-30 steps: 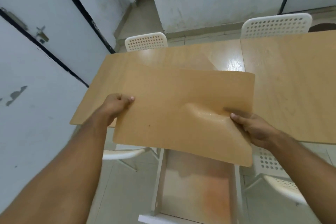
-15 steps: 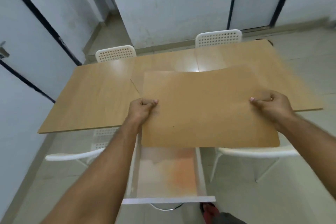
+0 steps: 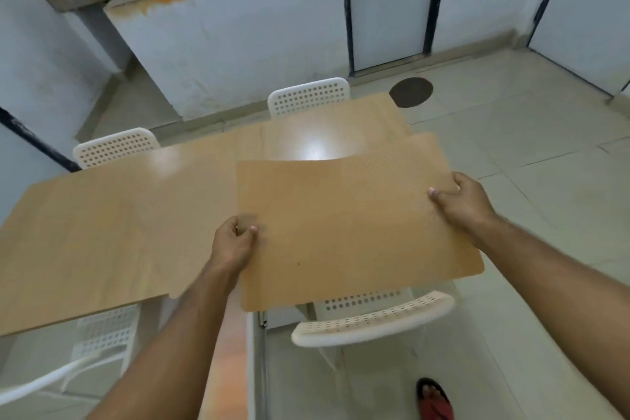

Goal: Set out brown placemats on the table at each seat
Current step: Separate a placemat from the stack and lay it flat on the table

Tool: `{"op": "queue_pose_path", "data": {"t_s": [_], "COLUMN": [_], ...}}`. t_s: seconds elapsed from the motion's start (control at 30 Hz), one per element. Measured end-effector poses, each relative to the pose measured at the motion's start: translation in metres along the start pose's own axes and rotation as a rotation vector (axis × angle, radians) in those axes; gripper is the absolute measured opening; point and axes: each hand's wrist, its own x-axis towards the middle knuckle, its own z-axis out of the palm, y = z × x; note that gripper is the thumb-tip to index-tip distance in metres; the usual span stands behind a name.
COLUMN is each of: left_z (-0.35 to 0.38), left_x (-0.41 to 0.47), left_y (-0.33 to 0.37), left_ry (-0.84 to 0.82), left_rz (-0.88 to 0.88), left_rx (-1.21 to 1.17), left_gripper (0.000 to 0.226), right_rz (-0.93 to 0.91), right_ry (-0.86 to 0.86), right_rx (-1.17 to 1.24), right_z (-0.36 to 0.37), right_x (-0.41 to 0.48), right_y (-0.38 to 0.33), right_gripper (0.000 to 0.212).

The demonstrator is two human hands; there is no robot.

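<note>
I hold a brown placemat [image 3: 344, 225] flat in both hands, above the right part of the light wooden table [image 3: 102, 235]. My left hand [image 3: 233, 244] pinches its left edge. My right hand [image 3: 460, 203] grips its right edge. The mat overhangs the table's near edge and right end, above a white perforated chair [image 3: 375, 317]. No other mat shows on the table top.
Two white perforated chairs [image 3: 116, 147] [image 3: 310, 95] stand at the table's far side, and another chair [image 3: 102, 337] sits near left. An open white drawer [image 3: 252, 368] juts out below the table. A red sandal [image 3: 434, 399] and a dark round floor mat [image 3: 410, 92] lie on the tiles.
My view has swung right and upward. The placemat has flattened out and moved right with both hands, from over the table's middle to its right end.
</note>
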Motion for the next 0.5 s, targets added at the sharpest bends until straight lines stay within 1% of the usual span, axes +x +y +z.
{"op": "queue_pose_path", "data": {"t_s": [0.1, 0.27, 0.43, 0.5], "left_z": [0.038, 0.078, 0.109, 0.121], "left_x": [0.006, 0.029, 0.073, 0.092], "left_y": [0.016, 0.042, 0.05, 0.044], "left_ry": [0.041, 0.068, 0.091, 0.087], "left_rz": [-0.007, -0.017, -0.047, -0.078], "left_rx": [0.003, 0.037, 0.048, 0.089], "left_gripper": [0.018, 0.036, 0.038, 0.039], "right_rz": [-0.008, 0.006, 0.039, 0.05], "right_ry": [-0.06, -0.138, -0.121, -0.093], "right_rx": [-0.028, -0.064, -0.117, -0.169], "right_z": [-0.019, -0.025, -0.004, 0.007], "right_x": [0.043, 0.105, 0.15, 0.162], "right_y": [-0.003, -0.015, -0.012, -0.007], "right_gripper": [0.025, 0.031, 0.045, 0.051]}}
